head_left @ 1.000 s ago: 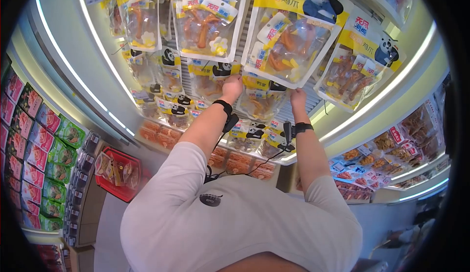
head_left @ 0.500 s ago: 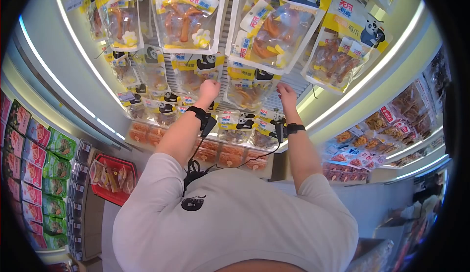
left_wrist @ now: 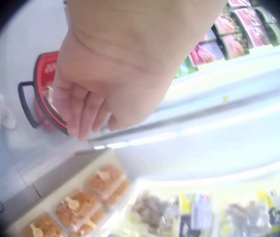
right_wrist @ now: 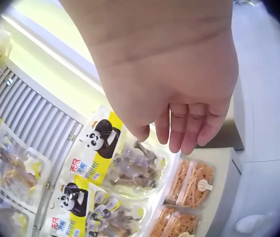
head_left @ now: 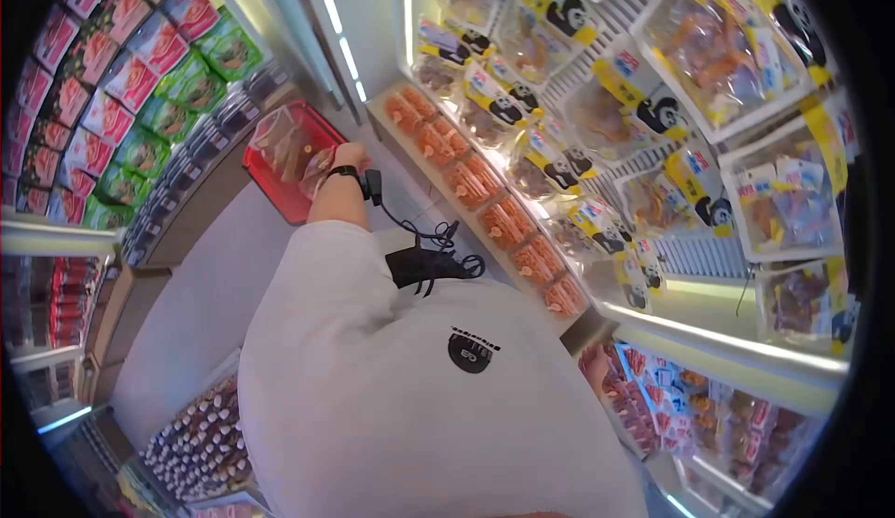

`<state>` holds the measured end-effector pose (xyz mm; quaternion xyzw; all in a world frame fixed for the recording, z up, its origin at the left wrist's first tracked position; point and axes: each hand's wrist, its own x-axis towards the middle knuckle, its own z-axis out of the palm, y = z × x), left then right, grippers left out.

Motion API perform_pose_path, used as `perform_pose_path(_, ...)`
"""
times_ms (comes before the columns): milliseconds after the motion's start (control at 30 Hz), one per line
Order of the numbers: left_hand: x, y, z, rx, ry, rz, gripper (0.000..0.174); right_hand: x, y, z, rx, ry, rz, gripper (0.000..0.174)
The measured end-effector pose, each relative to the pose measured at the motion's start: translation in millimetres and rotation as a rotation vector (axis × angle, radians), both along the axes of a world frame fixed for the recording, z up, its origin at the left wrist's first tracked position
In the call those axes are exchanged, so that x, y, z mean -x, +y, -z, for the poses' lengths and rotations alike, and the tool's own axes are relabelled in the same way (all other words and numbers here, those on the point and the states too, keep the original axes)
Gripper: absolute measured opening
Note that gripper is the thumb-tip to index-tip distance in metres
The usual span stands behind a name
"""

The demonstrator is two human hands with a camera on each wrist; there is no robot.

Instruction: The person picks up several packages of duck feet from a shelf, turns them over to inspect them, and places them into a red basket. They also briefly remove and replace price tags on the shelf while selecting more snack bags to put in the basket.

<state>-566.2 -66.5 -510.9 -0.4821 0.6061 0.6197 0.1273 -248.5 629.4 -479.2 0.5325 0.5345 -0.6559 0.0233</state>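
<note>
My left hand (head_left: 351,157) is at the near side of a red shopping basket (head_left: 272,189) that holds clear packs of food (head_left: 280,140). The left wrist view shows this hand (left_wrist: 112,79) with loosely bent fingers and nothing in them; they overlap the rim of the basket (left_wrist: 42,69) there, beside its black handle (left_wrist: 26,111). My right hand (right_wrist: 174,84) hangs with relaxed fingers, holding nothing. Behind those fingers stand panda-printed food packs (right_wrist: 98,143), and clear boxes of orange shredded food (right_wrist: 192,182) lie beyond the fingertips.
A lit display case carries hanging packs with yellow tops (head_left: 722,47) on the right. Along its front edge runs a row of boxed orange food (head_left: 506,220). Pink and green packs (head_left: 149,80) fill a shelf at the left. A low display of dark, white-topped items (head_left: 200,443) stands behind.
The head view has swung left toward the basket. Both hands have left the hanging packs; the left one has reached across to the basket, and the right one has dropped away from the rack.
</note>
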Motion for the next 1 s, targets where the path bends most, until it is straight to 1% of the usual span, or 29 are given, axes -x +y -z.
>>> perform_pose_path(33,-20,-45,60,-0.013,-0.051,-0.006,0.018,-18,-8,13,-0.031,0.073,-0.115,0.032)
perform_pose_path(67,-47,-76,97,-0.010,-0.234,-0.031,0.020,-21,-19,27,0.099,0.011,-0.064,0.037)
perform_pose_path(100,-89,-104,131,-0.023,-0.260,-0.083,0.020,-12,-17,34,0.093,-0.017,-0.116,0.037)
perform_pose_path(133,-114,-120,142,0.060,-0.294,0.020,0.021,0,-30,35,0.058,-0.040,-0.219,0.037)
perform_pose_path(200,-134,-146,160,0.219,-0.335,0.269,0.024,20,-58,28,-0.022,-0.069,-0.387,0.036)
perform_pose_path(300,-160,-215,190,0.456,-0.392,0.672,0.031,38,-135,-1,-0.131,-0.142,-0.619,0.036)
perform_pose_path(333,-160,-236,180,0.528,-0.411,0.809,0.033,46,-166,-15,-0.164,-0.178,-0.699,0.036)
perform_pose_path(367,-154,-245,174,0.712,-0.419,1.065,0.034,55,-195,-30,-0.202,-0.219,-0.783,0.036)
perform_pose_path(400,-141,-258,185,0.678,-0.363,0.942,0.030,69,-230,-60,-0.243,-0.271,-0.871,0.036)
perform_pose_path(433,-130,-273,191,0.662,-0.278,0.988,0.026,82,-263,-86,-0.279,-0.328,-0.958,0.036)
perform_pose_path(467,-120,-274,248,0.501,-0.189,0.331,0.025,90,-296,-107,-0.305,-0.385,-1.034,0.036)
perform_pose_path(500,-97,-280,231,0.158,-0.266,-0.158,0.026,96,-324,-125,-0.329,-0.443,-1.103,0.036)
perform_pose_path(533,-86,-285,247,0.004,-0.209,-0.339,0.025,105,-341,-138,-0.342,-0.480,-1.089,0.036)
perform_pose_path(567,-74,-290,260,-0.147,-0.146,-0.525,0.026,119,-354,-145,-0.361,-0.481,-0.860,0.035)
perform_pose_path(600,-67,-292,271,-0.168,-0.157,-0.516,0.026,130,-367,-151,-0.381,-0.468,-0.635,0.034)
perform_pose_path(633,-61,-295,282,-0.251,-0.164,-0.588,0.027,135,-379,-159,-0.428,-0.468,-0.594,0.033)
perform_pose_path(667,-54,-298,291,-0.330,-0.172,-0.661,0.029,139,-391,-163,-0.443,-0.477,-0.591,0.033)
perform_pose_path(700,-47,-299,288,-0.344,-0.185,-0.660,0.029,140,-403,-167,-0.462,-0.540,-0.596,0.033)
perform_pose_path(733,-38,-298,271,-0.401,-0.137,-0.736,0.031,138,-414,-170,-0.478,-0.605,-0.599,0.033)
perform_pose_path(767,-32,-298,267,-0.456,-0.087,-0.809,0.033,133,-422,-172,-0.478,-0.639,-0.626,0.032)
perform_pose_path(800,-35,-299,286,-0.465,-0.097,-0.804,0.033,129,-430,-174,-0.486,-0.648,-0.618,0.032)
perform_pose_path(867,-34,-303,328,-0.677,-0.050,-0.831,0.034,121,-447,-175,-0.451,-0.800,-0.651,0.032)
perform_pose_path(900,-33,-304,341,-0.631,-0.201,-0.793,0.038,119,-455,-178,-0.455,-0.795,-0.638,0.032)
perform_pose_path(933,-33,-307,356,-0.639,-0.199,-0.780,0.038,116,-463,-183,-0.455,-0.815,-0.615,0.033)
perform_pose_path(1000,-36,-307,368,-0.694,-0.161,-0.789,0.041,104,-470,-185,-0.460,-0.838,-0.567,0.034)
